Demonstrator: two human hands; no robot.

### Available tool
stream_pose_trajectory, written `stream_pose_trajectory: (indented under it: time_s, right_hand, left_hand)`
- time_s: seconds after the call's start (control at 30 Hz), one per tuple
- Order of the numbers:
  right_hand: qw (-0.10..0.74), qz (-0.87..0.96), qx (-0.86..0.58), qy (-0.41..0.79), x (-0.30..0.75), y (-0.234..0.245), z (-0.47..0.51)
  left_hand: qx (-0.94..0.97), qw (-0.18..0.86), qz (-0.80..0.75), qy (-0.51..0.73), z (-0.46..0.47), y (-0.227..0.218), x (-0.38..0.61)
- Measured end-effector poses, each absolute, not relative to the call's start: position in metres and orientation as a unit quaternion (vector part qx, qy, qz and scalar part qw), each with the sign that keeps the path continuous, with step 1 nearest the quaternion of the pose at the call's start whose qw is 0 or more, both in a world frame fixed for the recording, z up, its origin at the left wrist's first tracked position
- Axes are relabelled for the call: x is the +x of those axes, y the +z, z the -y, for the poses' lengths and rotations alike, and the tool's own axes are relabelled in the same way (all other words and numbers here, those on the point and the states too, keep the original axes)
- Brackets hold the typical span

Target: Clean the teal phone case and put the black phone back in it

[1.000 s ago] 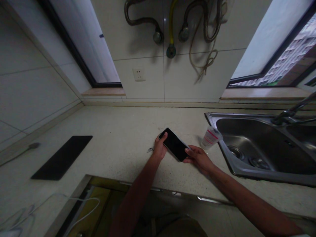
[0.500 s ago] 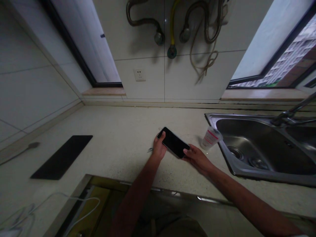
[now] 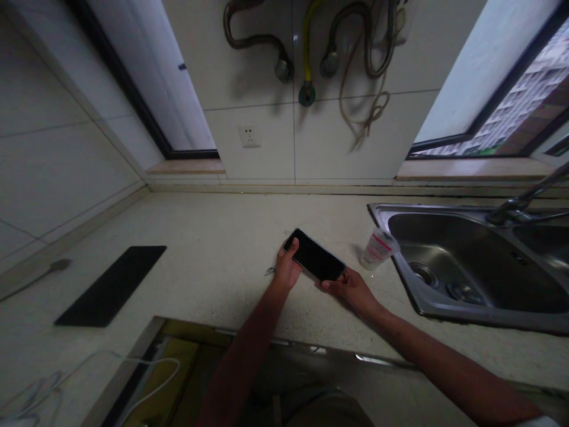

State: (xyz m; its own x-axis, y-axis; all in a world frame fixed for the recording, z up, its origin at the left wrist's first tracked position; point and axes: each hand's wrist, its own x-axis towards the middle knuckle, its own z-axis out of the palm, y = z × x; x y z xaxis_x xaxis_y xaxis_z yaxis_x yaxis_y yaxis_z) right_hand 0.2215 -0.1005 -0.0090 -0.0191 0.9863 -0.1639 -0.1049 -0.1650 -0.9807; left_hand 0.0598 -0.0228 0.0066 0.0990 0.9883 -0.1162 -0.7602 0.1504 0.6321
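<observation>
A black smartphone with a dark screen is held slantwise over the pale countertop, its upper left end nearer the wall. My left hand grips that end, thumb lying across the screen's corner. At the lower right end, my right hand has its fingers closed along the phone's edge, with the thumb below the lower side. Some of the fingers of both hands are hidden. A clear plastic cup with red print stands tilted between my right hand and the sink.
On the right is a steel sink with a faucet. A black flat panel lies at left, near a white cable over the counter's front edge. Hoses and a socket are on the wall.
My right thumb has moved off the screen to below the phone's lower edge. The left hand keeps its hold, and the phone stays nearly in place.
</observation>
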Motion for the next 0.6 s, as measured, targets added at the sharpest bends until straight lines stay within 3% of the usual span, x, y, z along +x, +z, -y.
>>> stream_pose_trajectory:
  time_s: [0.17,0.43,0.6]
  right_hand:
    - [0.515,0.368,-0.487,0.601,0.218,-0.005,0.101]
    - [0.493,0.359,-0.456,0.648,0.222,-0.003,0.098]
    - [0.516,0.362,-0.456,0.628,0.229,0.007,0.094]
  left_hand:
    - [0.224,0.713,-0.259,0.612,0.023,0.007,0.060]
    - [0.221,0.708,-0.269,0.614,0.022,0.007,0.060]
    - [0.226,0.705,-0.282,0.610,0.019,0.005,0.058]
